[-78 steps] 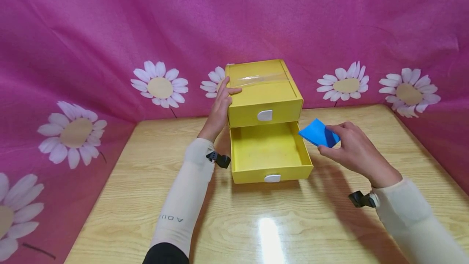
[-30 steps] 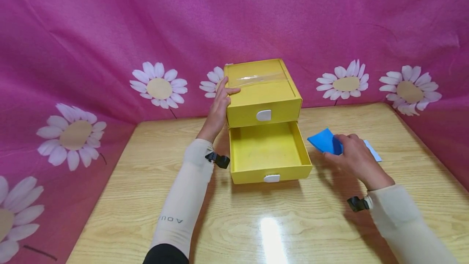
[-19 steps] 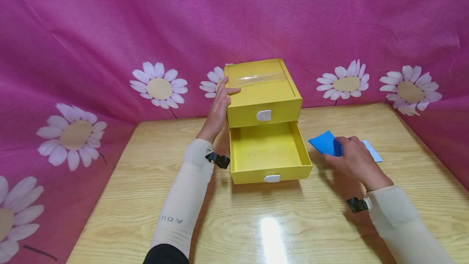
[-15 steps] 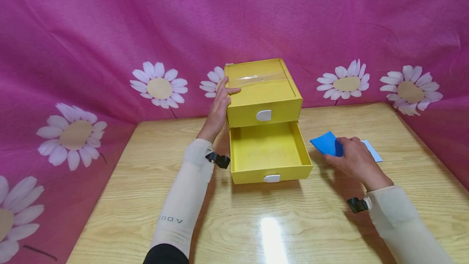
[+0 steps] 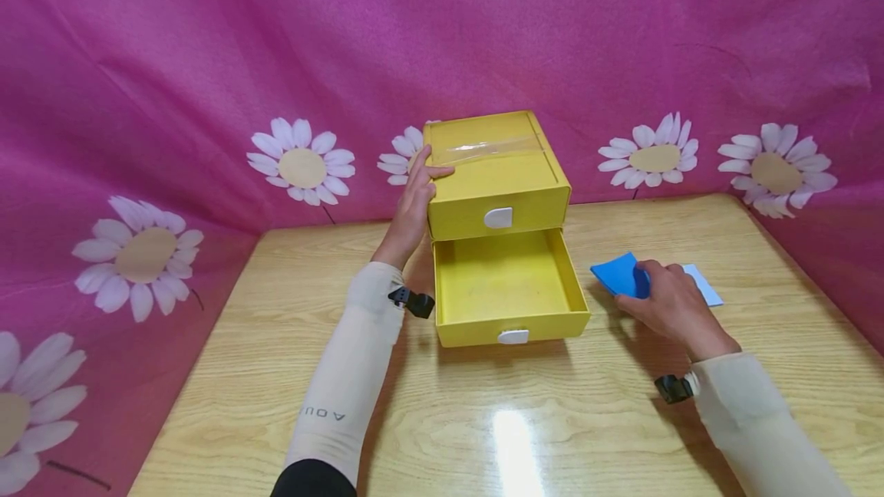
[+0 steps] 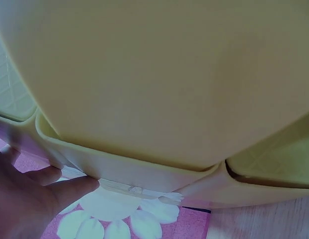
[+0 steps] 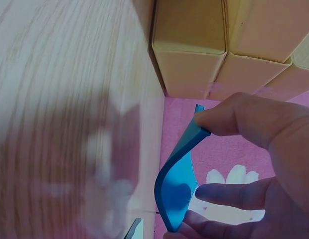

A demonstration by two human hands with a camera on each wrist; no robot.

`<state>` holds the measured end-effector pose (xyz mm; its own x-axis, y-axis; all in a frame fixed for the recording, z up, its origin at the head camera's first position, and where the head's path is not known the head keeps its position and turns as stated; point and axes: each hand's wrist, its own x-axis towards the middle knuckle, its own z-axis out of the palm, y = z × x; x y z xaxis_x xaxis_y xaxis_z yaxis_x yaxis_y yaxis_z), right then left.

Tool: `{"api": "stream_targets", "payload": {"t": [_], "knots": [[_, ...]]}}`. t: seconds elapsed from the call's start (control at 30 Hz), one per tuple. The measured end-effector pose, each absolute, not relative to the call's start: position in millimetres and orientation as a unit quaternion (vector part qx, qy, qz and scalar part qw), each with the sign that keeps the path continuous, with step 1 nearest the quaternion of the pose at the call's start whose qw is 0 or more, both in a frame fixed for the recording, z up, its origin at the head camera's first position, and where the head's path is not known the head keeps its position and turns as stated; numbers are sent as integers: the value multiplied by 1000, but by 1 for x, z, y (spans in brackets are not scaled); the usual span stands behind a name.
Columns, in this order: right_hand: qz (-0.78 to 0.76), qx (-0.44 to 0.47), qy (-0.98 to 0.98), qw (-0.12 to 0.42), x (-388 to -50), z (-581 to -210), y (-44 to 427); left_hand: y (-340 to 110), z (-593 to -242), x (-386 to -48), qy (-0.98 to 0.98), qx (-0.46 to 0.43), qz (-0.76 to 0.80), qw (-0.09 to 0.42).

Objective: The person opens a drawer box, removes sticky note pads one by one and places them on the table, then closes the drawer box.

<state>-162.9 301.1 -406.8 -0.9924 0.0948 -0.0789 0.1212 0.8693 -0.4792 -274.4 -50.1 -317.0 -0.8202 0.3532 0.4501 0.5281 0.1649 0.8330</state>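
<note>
Holding a blue pad [image 5: 621,276] by opposite edges in curled right fingers [image 7: 234,195], parted just enough to span it. Resting nearly straight left fingers [image 6: 77,189] along the left side and top edge of a yellow drawer unit [image 5: 497,182], gripping nothing; cannot tell how hard pressed. Near the right fingers, to their left: an open lower drawer [image 5: 476,334]. Just to their right, on the table [image 5: 428,436]: a pale blue sheet [image 5: 704,286].

Looks like handling of the pad low over the table, perhaps lifting or setting down; impossible to say which. By judgement, calls next for an even pinch, no tighter bend, and steady bracing from the left fingers.

From the right wrist, shows a deep bow and thick edge in the pad, flatter-looking from the head. From the head, shows the drawer's floor and the sheet's outline, reduced to a pale sliver at best from the right wrist. From the left wrist, shows fingertips beside clear tape [image 5: 490,149], but no pad.
</note>
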Motion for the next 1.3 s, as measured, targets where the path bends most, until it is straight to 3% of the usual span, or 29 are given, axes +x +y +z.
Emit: {"api": "stream_targets", "payload": {"t": [0.27, 0.43, 1.3], "knots": [[-237, 53, 970, 16, -163, -411, 306, -50, -318, -276, -762, -289, -574, 76], [-217, 46, 975, 8, -164, -413, 307, -51, -334, -294, -760, -291, -575, 82], [-225, 94, 968, 57, -169, -423, 310, -50, -346, -304, -758, -296, -572, 106]]}}
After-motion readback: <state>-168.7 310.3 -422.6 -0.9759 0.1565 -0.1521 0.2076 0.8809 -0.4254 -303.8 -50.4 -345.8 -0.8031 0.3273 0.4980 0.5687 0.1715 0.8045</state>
